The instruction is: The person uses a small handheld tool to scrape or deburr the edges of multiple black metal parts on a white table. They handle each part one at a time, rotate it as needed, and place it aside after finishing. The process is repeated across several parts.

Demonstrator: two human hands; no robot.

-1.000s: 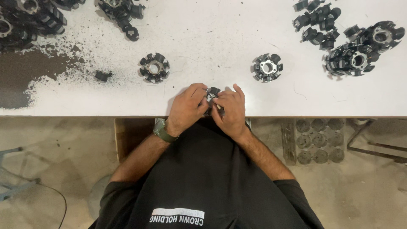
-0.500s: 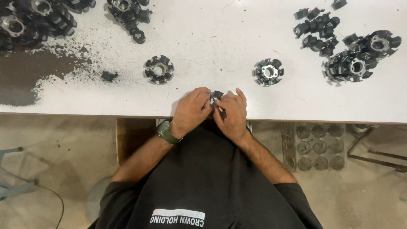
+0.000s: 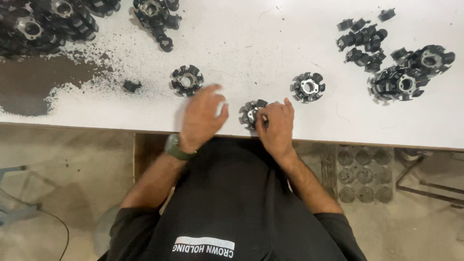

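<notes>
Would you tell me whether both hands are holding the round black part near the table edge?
No, only the right hand touches the round black part; the left hand is open beside it.

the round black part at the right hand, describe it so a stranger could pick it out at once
On the white table, look at the near edge in front of the person. There the right hand touches a round black toothed part with a silvery centre. The two similar single parts lie farther back, untouched.

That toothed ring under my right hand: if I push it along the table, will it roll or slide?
The ring lies flat on the white table, so it would probably slide, not roll. It looks like rigid metal and plastic, likely stiff and fairly heavy. The right hand touches it; the notched rim should grip well.
</notes>
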